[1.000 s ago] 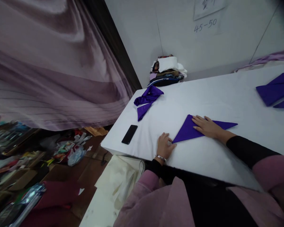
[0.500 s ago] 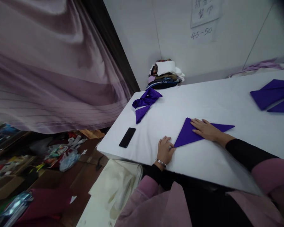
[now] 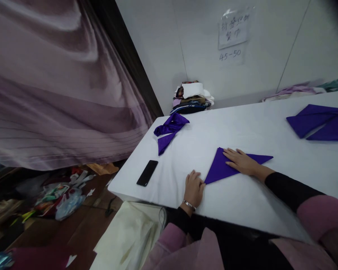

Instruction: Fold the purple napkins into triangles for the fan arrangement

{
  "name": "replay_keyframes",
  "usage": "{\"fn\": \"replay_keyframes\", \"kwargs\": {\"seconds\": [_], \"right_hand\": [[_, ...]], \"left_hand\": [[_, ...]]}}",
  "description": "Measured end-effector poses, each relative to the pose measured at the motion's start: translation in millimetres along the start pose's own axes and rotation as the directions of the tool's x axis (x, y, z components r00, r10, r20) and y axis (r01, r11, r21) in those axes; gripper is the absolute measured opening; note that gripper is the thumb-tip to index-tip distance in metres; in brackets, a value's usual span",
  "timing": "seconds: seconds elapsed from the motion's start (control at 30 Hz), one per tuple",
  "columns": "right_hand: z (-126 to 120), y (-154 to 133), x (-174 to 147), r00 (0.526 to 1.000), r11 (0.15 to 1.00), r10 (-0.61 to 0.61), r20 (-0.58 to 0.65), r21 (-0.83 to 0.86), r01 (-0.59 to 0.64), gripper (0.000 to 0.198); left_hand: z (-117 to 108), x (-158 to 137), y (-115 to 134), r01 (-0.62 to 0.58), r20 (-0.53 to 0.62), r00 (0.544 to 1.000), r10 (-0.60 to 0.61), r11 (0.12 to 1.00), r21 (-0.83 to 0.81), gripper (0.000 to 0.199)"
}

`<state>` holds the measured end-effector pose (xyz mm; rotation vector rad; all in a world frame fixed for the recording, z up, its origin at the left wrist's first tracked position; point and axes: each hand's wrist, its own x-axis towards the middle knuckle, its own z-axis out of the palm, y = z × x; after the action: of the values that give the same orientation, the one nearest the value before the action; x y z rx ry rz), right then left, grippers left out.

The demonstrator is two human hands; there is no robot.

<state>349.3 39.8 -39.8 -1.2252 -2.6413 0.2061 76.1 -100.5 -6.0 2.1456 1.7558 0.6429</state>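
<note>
Right fingers (image 3: 231,155) lie outstretched, partly hiding purple cloth (image 3: 219,168); whether left fingers (image 3: 196,175) pinch it is unclear.

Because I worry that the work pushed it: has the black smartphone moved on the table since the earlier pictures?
No. The black smartphone shows no visible shift against the near left corner of the white-covered table; only the camera's view changed.

The right hand (image 3: 240,163) hides the middle of the folded purple cloth (image 3: 217,168) — whether the left hand (image 3: 193,190) pinches its left tip or merely touches it is unclear. Far right, more purple cloth (image 3: 312,118) runs out of view. The curtain (image 3: 45,90) is cut off at left — floor clutter (image 3: 56,198) below it blurs.
</note>
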Motion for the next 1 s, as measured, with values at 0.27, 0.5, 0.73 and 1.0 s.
{"fn": "replay_keyframes", "kwargs": {"seconds": [0.27, 0.5, 0.73, 1.0], "right_hand": [[-2.8, -2.2, 0.7, 1.0, 1.0, 0.012, 0.013, 0.014, -0.012, 0.061], [0.2, 0.3, 0.8, 1.0, 1.0, 0.013, 0.007, 0.004, -0.013, 0.062], [1.1, 1.6, 0.4, 1.0, 1.0, 0.011, 0.007, 0.0, -0.011, 0.061], [-0.3, 0.8, -0.3, 1.0, 1.0, 0.024, 0.015, 0.004, -0.024, 0.062]], "left_hand": [[0.5, -3.9, -1.2, -0.031, -0.016, 0.999, 0.031, 0.999, 0.03, 0.017], [-1.6, -5.5, 2.3, -0.054, -0.013, 0.998, 0.055, 0.996, 0.07, 0.021], [-3.2, -6.1, 1.1, -0.041, 0.001, 0.999, 0.041, 0.998, 0.053, 0.027], [-2.3, -6.1, 3.6, -0.006, -0.012, 1.0, 0.007, 0.998, 0.061, 0.025]]}}
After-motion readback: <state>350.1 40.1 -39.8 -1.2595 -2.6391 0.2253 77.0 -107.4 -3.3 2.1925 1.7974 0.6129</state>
